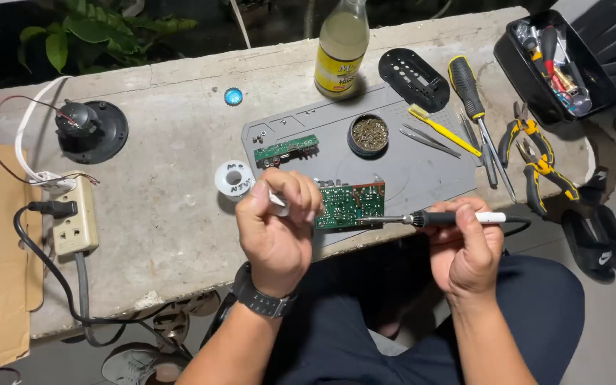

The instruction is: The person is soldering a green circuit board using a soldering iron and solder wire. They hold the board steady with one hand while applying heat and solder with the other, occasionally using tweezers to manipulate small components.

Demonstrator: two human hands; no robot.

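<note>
My left hand [278, 227] is closed around a small white object and rests against the left edge of a green circuit board [351, 205] lying on a grey work mat [422, 167]. My right hand [467, 249] grips a black soldering iron [436, 218] held level, its metal tip touching the board's right lower edge. A white spool of solder [233, 178] sits just above my left hand. A smaller green circuit board [286, 150] lies farther back on the mat.
On the concrete ledge [172, 207]: a round tin of brass wool [368, 134], tweezers [429, 139], yellow-black screwdriver [473, 107], pliers [536, 153], bottle [341, 46], black tool tray [554, 60], power strip [74, 217], black lamp socket [90, 130], blue bottle cap [233, 96]. Sandals [600, 235] lie on the floor.
</note>
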